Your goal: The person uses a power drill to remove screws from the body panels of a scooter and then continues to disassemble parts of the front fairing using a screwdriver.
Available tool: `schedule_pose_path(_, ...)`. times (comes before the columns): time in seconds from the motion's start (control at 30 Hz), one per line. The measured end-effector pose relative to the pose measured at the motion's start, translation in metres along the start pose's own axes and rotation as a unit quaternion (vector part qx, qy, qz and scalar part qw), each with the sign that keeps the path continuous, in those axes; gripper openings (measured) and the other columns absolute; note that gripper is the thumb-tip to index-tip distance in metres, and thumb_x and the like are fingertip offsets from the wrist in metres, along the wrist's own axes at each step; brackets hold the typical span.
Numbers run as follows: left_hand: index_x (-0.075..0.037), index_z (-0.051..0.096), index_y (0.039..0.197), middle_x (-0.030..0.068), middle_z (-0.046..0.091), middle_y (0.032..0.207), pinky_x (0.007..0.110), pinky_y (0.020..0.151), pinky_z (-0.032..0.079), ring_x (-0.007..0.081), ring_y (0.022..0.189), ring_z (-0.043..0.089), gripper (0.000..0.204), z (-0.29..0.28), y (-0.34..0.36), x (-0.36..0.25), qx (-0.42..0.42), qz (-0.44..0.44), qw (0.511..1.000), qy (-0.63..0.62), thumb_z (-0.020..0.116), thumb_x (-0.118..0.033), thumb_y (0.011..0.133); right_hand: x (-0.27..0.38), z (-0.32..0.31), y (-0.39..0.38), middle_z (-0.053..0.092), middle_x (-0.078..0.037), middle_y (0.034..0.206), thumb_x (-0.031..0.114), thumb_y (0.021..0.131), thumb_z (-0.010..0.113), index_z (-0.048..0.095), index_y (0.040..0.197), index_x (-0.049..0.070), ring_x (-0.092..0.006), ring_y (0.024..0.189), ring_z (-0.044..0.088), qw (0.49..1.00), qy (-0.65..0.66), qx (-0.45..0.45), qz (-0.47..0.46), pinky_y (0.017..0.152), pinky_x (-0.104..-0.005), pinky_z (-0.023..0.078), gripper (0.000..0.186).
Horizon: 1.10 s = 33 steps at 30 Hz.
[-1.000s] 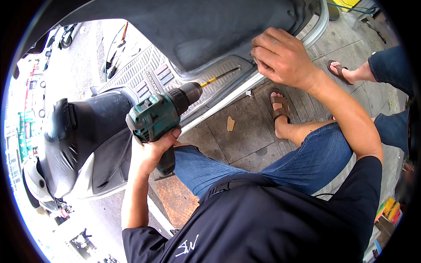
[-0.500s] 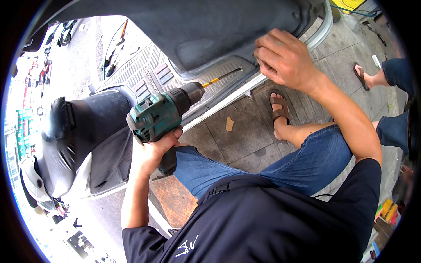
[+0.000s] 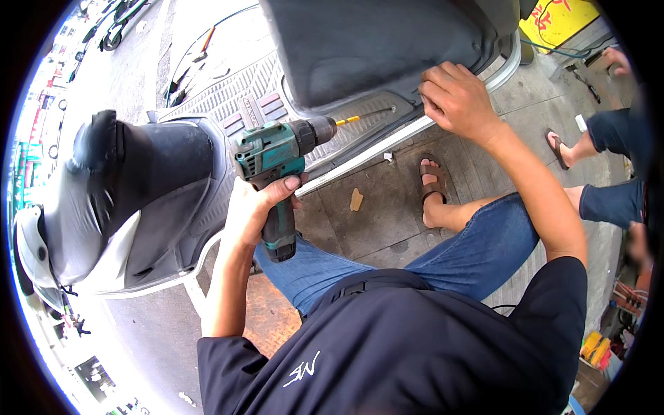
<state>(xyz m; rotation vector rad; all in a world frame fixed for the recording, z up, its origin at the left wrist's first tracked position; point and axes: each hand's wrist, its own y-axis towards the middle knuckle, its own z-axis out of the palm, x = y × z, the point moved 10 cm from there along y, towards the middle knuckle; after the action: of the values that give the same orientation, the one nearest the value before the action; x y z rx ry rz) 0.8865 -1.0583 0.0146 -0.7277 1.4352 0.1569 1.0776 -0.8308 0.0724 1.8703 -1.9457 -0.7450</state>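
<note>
My left hand (image 3: 266,204) is wrapped round the grip of a teal and black cordless drill (image 3: 270,152). From its chuck a long thin bit with a yellow collar (image 3: 347,121) points right, over the ribbed grey footboard (image 3: 346,142) of a scooter. The bit's tip appears near the board's right end; whether it touches cannot be made out. Farther right, my right hand (image 3: 455,100) has its fingers curled and pressed together beside the lower edge of the scooter's dark front panel (image 3: 380,55). Anything inside those fingers is hidden.
The scooter's dark seat (image 3: 159,152) rises at left, with a light helmet (image 3: 33,245) beside it. An orange-handled tool (image 3: 208,39) lies beyond the footboard. At right stands another person (image 3: 609,200) in jeans, near a yellow sign (image 3: 557,21).
The drill has shifted right and my left hand shows lower on its grip, with the battery end now visible. My right hand stays by the panel. Another person's hand has appeared at upper right.
</note>
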Motion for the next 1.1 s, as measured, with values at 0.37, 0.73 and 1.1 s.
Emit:
schedule_pose_path(0.37, 0.001, 0.055, 0.133, 0.013, 0.067, 0.116, 0.038, 0.094, 0.051, 0.024, 0.099, 0.069, 0.059, -0.02, -0.069, 0.023, -0.093, 0.176, 0.965, -0.172, 0.074, -0.025, 0.083, -0.002, 0.006, 0.016, 0.059, -0.01, 0.089, 0.017, 0.086, 0.065, 0.062, 0.092, 0.0, -0.0261, 0.086, 0.06, 0.924, 0.248, 0.138, 0.256, 0.076, -0.0354, 0.047, 0.018)
schedule_pose_path(0.73, -0.004, 0.057, 0.132, 0.0184, 0.06, 0.129, 0.046, 0.102, 0.046, 0.0335, 0.125, 0.056, 0.057, 0.032, -0.067, 0.002, 0.019, 0.405, 0.896, 0.182, 0.075, -0.032, 0.085, 0.14, 0.056, -0.052, 0.066, -0.011, 0.109, 0.009, 0.084, 0.066, 0.057, 0.124, -0.003, -0.016, 0.087, 0.065, 0.608, 0.594, 0.101, 0.516, 0.077, -0.0301, 0.053, 0.042)
schedule_pose_path(1.1, -0.018, 0.053, 0.141, 0.0103, 0.042, 0.154, 0.053, 0.119, 0.023, 0.0291, 0.145, 0.035, 0.064, -0.132, 0.015, 0.116, -0.139, 0.25, 0.731, 0.62, 0.067, -0.047, 0.086, 0.147, 0.073, -0.035, 0.067, -0.01, 0.108, 0.005, 0.086, 0.064, 0.06, 0.123, -0.005, -0.0156, 0.085, 0.065, 0.698, 0.554, 0.183, 0.416, 0.076, -0.0317, 0.055, 0.039)
